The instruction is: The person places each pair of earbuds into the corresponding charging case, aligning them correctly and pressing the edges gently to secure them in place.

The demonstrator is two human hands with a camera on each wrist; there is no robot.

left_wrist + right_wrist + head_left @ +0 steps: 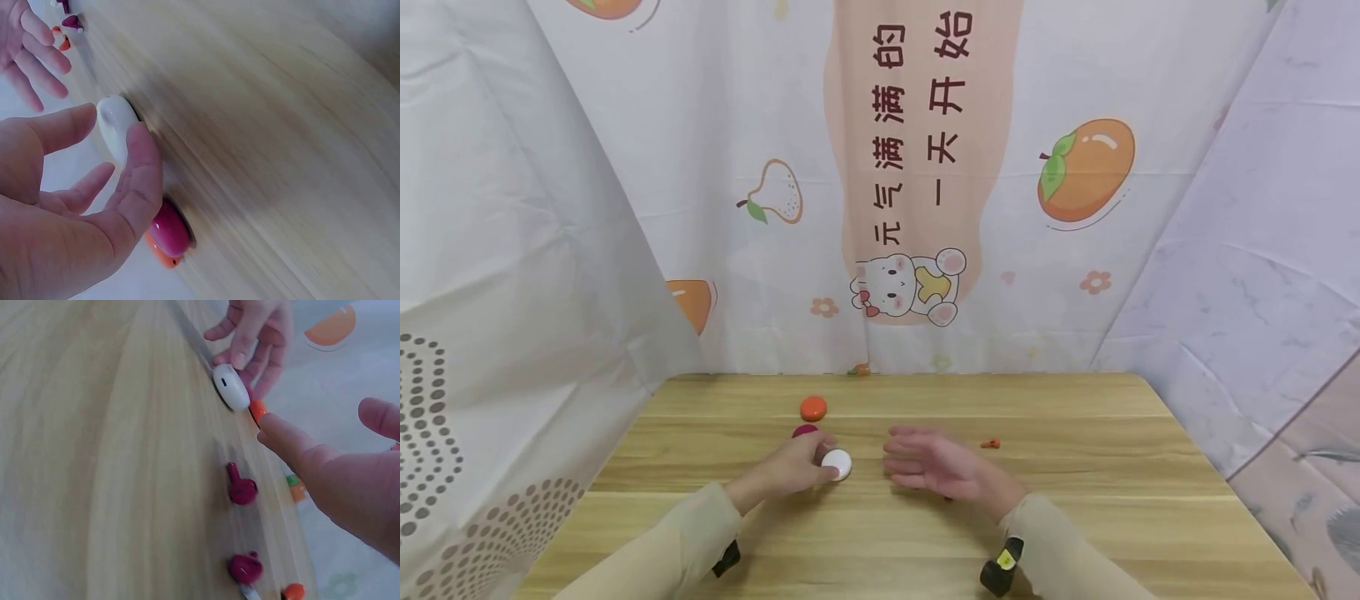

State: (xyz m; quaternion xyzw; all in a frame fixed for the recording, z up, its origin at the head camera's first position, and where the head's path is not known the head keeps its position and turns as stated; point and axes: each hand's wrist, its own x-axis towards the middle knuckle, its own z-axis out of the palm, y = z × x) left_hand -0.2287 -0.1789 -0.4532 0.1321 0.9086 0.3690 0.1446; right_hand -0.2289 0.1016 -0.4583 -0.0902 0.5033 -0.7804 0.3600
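Observation:
My left hand (793, 465) holds a white earbud case (837, 463) on the table, thumb on one side and a finger on the other in the left wrist view. Just behind that hand lies a magenta case (170, 231), partly covered by it in the head view. An orange case (813, 407) sits farther back. My right hand (932, 462) hovers above the table with fingers spread and nothing in it. Two magenta earbuds (242, 490) lie near it in the right wrist view, mostly hidden beneath it in the head view.
An orange earbud (990, 443) lies right of the right hand. Something white (250, 592), only partly seen, lies beside the lower magenta earbud. The wooden table (1075, 408) ends at a printed curtain (760, 317) behind.

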